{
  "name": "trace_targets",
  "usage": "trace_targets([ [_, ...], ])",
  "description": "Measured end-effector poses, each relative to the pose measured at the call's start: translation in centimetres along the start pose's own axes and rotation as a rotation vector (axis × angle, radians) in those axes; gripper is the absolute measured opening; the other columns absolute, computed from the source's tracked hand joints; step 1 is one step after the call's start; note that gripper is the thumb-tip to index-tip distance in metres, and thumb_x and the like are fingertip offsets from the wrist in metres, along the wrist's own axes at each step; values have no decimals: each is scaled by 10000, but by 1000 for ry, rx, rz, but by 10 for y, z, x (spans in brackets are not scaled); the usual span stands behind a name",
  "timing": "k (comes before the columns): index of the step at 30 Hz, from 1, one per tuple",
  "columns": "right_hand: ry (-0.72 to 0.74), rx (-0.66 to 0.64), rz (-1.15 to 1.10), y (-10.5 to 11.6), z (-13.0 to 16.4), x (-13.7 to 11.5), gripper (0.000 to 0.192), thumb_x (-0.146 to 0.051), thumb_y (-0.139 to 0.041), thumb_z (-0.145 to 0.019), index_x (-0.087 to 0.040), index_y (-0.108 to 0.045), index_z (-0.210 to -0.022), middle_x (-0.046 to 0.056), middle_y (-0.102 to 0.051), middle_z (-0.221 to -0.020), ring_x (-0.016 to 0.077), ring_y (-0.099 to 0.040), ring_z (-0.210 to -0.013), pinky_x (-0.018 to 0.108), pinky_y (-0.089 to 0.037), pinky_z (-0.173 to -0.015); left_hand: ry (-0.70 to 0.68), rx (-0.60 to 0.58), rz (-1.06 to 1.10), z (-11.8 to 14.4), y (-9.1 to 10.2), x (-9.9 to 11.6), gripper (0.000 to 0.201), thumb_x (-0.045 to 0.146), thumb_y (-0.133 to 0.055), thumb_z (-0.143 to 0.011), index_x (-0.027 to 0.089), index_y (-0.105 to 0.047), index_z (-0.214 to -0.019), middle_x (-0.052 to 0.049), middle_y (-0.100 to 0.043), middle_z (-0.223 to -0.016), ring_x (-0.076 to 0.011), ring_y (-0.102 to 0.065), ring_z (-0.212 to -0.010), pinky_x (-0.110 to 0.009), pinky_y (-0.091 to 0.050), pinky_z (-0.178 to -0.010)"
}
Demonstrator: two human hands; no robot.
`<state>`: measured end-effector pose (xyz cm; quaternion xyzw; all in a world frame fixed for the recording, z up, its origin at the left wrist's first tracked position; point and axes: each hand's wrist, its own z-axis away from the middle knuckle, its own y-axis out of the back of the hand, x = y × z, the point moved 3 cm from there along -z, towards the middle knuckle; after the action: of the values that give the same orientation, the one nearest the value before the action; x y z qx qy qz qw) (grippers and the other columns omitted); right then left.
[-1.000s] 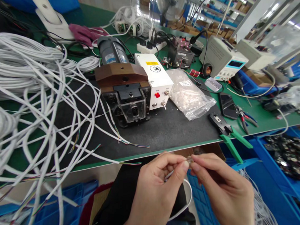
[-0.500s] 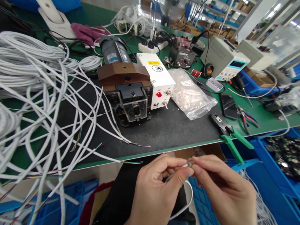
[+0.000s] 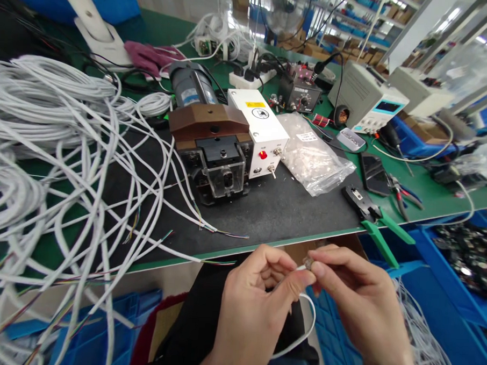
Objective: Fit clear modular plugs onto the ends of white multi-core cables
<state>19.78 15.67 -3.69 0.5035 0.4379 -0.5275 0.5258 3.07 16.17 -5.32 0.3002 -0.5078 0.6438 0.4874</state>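
Note:
Over my lap, my left hand (image 3: 254,301) pinches a white cable (image 3: 310,322) close to its end, the thumb lying along it. The rest of that cable loops down below my hands. My right hand (image 3: 359,295) grips a small clear plastic connector plug (image 3: 308,262) between thumb and index finger, at the end of the cable. Fingers partly cover the plug, so how far the wires sit inside it cannot be seen. A crimping tool (image 3: 363,206) with green handles lies at the bench edge, beyond my right hand.
Many white cables (image 3: 85,197) with stripped coloured ends sprawl over the bench's left side. A brown-and-black machine (image 3: 209,127) with a white control box (image 3: 264,129) stands mid-bench. Right of it lie a plastic bag (image 3: 309,153), a phone (image 3: 375,172) and pliers (image 3: 404,192). Blue bins (image 3: 444,288) sit lower right.
My left index finger has drawn back from the plug, while the left thumb stays near it. My right hand still pinches the plug. The whole view has shifted slightly.

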Motion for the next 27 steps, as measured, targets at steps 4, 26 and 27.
trace_targets([
  [4,0,6,-46,-1,-1,3,345,-248,-871,-947,-361,-814,-1267,17,-856,-1079,170,-825,-965,212,-665,-855,-70,49,-62,-1,8,1,204,288,-909,-879,201,-726,-852,14,-756,-780,-145,-723,-737,-217,-574,-707],
  [26,5,-114,53,-95,13,-16,362,-491,-707,-1022,-209,-725,-794,-15,-578,-621,139,-526,-570,255,-430,-563,-81,-35,580,-17,46,34,229,295,-616,-1122,146,-770,-1202,-92,-770,-1130,-150,-711,-977,-268,-561,-939],
  [27,12,-122,56,-96,13,-16,361,-486,-700,-1026,-211,-720,-793,-18,-572,-624,138,-526,-570,256,-429,-565,-53,-57,618,-16,46,33,209,277,-623,-1118,150,-774,-1187,-82,-767,-1102,-140,-707,-950,-259,-558,-922],
])
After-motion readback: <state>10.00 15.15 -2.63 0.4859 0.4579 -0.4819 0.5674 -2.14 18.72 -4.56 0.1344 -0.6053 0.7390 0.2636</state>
